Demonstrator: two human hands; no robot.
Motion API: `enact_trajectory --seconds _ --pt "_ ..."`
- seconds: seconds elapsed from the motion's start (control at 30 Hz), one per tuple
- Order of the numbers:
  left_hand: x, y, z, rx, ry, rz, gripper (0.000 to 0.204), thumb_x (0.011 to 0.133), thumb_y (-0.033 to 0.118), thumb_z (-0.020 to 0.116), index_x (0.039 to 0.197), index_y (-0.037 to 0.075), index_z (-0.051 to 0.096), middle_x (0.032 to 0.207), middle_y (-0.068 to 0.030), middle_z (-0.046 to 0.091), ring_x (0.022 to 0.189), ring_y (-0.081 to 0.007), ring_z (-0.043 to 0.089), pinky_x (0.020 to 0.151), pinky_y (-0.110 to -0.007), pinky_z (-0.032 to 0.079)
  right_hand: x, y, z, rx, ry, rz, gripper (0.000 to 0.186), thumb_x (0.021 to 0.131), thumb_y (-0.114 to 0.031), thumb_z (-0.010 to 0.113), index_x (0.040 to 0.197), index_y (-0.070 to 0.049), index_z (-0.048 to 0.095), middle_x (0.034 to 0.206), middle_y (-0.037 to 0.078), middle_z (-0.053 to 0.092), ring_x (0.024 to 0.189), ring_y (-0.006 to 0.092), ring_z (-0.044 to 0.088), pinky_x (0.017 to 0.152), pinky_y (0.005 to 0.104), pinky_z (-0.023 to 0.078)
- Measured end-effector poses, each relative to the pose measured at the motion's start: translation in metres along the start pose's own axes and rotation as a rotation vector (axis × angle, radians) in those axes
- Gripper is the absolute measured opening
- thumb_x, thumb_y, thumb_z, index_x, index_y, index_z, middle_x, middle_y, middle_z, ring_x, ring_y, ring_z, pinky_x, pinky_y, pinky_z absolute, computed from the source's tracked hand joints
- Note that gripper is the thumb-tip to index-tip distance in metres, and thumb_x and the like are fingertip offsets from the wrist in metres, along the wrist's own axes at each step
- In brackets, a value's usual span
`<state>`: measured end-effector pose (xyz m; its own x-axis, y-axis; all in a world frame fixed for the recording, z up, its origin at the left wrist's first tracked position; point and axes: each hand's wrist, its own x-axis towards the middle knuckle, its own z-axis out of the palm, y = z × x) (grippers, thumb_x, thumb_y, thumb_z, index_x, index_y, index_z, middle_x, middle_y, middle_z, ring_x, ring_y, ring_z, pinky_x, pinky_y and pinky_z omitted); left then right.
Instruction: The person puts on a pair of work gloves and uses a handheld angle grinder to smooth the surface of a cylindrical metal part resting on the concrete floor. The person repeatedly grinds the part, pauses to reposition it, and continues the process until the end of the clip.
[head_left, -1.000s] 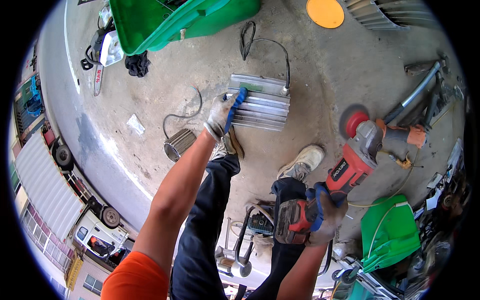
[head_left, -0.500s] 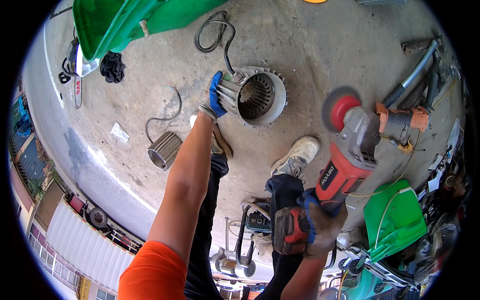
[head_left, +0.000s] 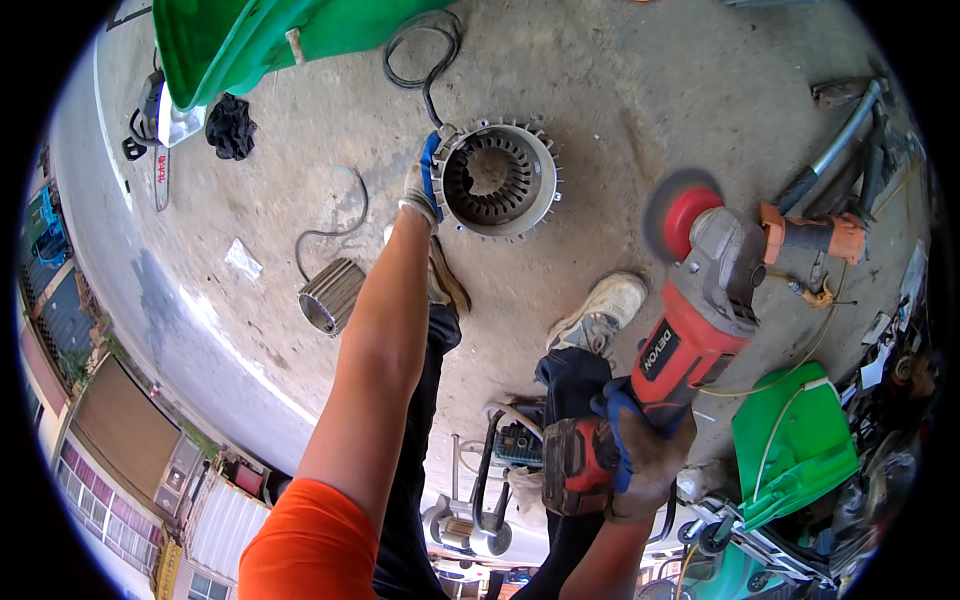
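Your left hand (head_left: 422, 190), gloved, was closed on the rim of the stator (head_left: 497, 180), at its left edge, and the stator stood tipped so its bore faced up at you, with the slotted core showing inside and fins all round the outside. It sat on the concrete floor (head_left: 620, 90), just ahead of your left shoe (head_left: 440, 280). Your right hand (head_left: 640, 450), also gloved, was wrapped tight round the body of the grinder (head_left: 690, 330), which hung in the air above your right shoe (head_left: 600, 310), its red disc (head_left: 685, 215) pointing away from you and well apart from the stator.

The stator looked heavy and rigid, a cast housing packed with steel, so I judged it would roll or drop hard if the rim slipped. The fins gave the glove something to bite on, and the rim near the small lug at the top left seemed the safest hold; the inner slots looked sharp-edged.

Further out, a rotor (head_left: 330, 295) lay on its side to your left with a thin wire (head_left: 330, 215) curling past it. A black cable (head_left: 420, 50) looped beyond the stator, near a green bin (head_left: 260, 40). A second green bin (head_left: 795, 440) stood at your right
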<state>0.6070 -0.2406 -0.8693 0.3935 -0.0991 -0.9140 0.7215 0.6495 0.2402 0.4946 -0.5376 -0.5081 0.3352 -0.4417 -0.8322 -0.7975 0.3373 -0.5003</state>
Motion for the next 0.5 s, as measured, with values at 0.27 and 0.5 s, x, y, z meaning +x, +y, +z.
enact_trajectory --seconds 0.27,0.5 --pt "0.047 0.013 -0.073 0.070 0.368 0.283 0.023 0.084 0.027 0.062 0.085 0.005 0.066 0.071 -0.0087 0.066 0.059 -0.0197 0.060 0.056 -0.042 0.049 0.007 0.017 -0.001 -0.001 -0.058 -0.019 0.041 0.081 0.001 0.070 0.119 0.005 0.053 0.094 0.014 0.066 0.077 0.0236 0.067 0.073 0.0364 0.057" --pt "-0.052 0.040 -0.056 0.931 -0.049 0.518 0.025 0.089 0.025 0.058 0.106 0.007 0.061 0.101 -0.0091 0.065 0.089 -0.0215 0.063 0.075 -0.034 0.051 0.010 0.006 0.004 0.489 -0.021 0.171 0.048 0.083 -0.001 0.069 0.125 0.006 0.048 0.100 0.017 0.065 0.081 0.0251 0.067 0.075 0.0372 0.057"
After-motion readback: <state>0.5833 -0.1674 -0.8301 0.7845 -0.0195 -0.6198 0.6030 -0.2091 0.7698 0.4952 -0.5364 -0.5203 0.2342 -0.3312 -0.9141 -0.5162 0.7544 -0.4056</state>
